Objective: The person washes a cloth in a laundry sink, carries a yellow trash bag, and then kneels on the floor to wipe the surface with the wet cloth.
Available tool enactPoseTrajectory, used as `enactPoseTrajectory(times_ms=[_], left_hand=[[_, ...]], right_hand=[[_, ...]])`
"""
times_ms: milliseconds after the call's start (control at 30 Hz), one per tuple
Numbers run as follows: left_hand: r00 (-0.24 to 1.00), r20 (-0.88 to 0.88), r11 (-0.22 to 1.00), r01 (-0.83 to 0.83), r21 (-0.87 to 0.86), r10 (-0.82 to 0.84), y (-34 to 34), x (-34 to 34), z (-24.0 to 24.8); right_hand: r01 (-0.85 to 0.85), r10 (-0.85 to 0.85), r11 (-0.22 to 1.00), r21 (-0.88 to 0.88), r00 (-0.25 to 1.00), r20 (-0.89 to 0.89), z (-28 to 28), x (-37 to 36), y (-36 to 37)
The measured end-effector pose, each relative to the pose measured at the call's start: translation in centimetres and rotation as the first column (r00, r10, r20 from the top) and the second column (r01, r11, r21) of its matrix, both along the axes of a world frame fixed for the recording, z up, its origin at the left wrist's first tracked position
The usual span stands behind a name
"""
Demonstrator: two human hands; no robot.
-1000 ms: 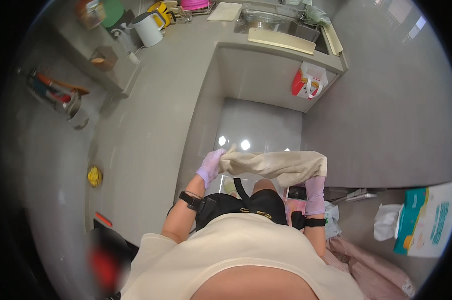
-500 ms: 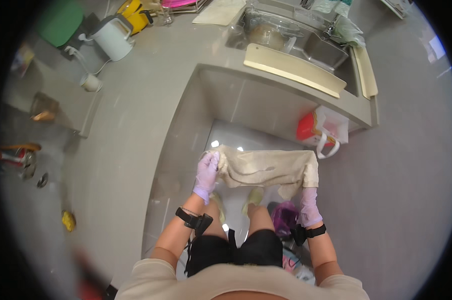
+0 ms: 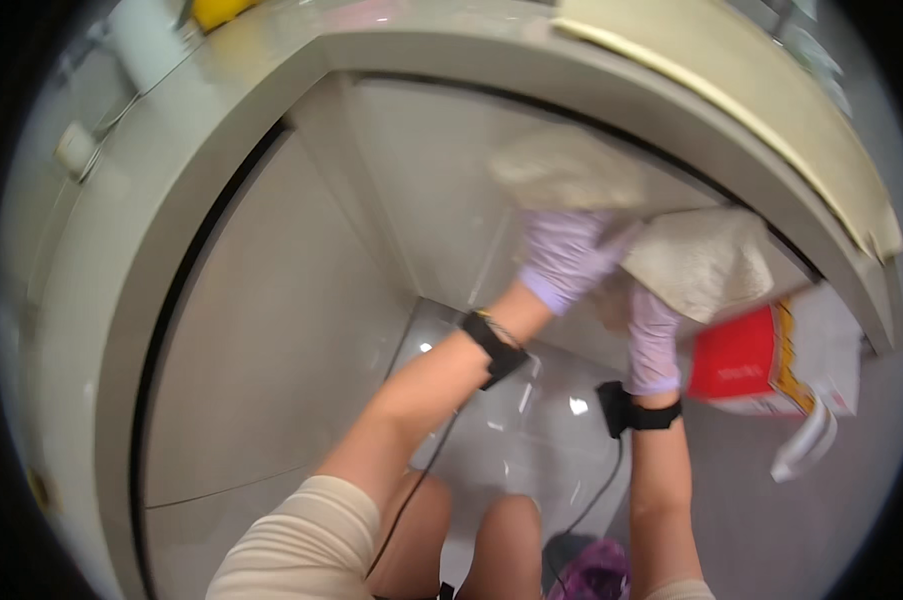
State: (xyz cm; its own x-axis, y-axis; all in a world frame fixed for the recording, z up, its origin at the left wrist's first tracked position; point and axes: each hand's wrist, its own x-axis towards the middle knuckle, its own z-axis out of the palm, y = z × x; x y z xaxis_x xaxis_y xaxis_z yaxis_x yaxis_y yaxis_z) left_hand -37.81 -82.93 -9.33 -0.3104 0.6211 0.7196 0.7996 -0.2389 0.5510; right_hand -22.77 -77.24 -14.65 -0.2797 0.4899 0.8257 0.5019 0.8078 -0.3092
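Note:
A beige cloth [image 3: 701, 262] is in both my hands, up against the grey cabinet front [image 3: 436, 160] below the counter. My left hand [image 3: 571, 255], in a thin lilac glove, is closed on the cloth's left part, which is blurred by motion. Lower and to the right, my right hand [image 3: 654, 340] wears the same kind of glove. Its fingers go in under the cloth's right part, which drapes over them and hides the fingertips. Whether the cloth touches the panel along its whole width, I cannot tell.
A red and white carton [image 3: 741, 360] with a white handle stands right of my right hand. Above, the counter's edge [image 3: 471, 55] curves over the cabinet, with a cream splash guard [image 3: 751, 90] on it. A purple bag [image 3: 596, 570] sits by my legs.
Both hands have moved forward with the cloth, from being stretched out above the floor to the cabinet front. The cloth is now bunched, and the view has come closer to the cabinet.

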Motion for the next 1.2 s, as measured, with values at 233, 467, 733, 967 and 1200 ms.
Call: enactPoseTrajectory(times_ms=[233, 467, 733, 967, 1200], left_hand=[[0.998, -0.048, 0.991, 0.038, 0.129, -0.032, 2.5, 0.7, -15.3], [0.977, -0.198, 0.891, -0.022, -0.452, -0.076, -1.4, -2.0, -26.6], [0.850, -0.357, 0.907, -0.284, 0.311, 0.388, 1.2, -10.0, -11.0], [0.124, -0.376, 0.371, -0.600, 0.709, 0.918, -2.7, -20.4, -5.6], [0.589, -0.303, 0.646, -0.752, 0.134, 0.749, -5.0, -16.7, -23.9]], right_hand=[[-0.368, 0.260, 0.881, -0.297, 0.901, -0.347, -8.8, -3.3, -0.3], [-0.183, 0.096, 0.804, -0.565, 0.979, -0.179, -29.3, -0.9, 1.1], [-0.215, 0.216, 0.974, -0.066, 0.976, 0.017, -19.6, -3.3, 8.7], [-0.354, 0.384, 0.879, 0.320, 0.923, -0.034, -5.5, -18.1, 1.0], [-0.664, 0.671, 0.740, -0.105, 0.739, 0.061, -14.9, -19.0, -1.7]])
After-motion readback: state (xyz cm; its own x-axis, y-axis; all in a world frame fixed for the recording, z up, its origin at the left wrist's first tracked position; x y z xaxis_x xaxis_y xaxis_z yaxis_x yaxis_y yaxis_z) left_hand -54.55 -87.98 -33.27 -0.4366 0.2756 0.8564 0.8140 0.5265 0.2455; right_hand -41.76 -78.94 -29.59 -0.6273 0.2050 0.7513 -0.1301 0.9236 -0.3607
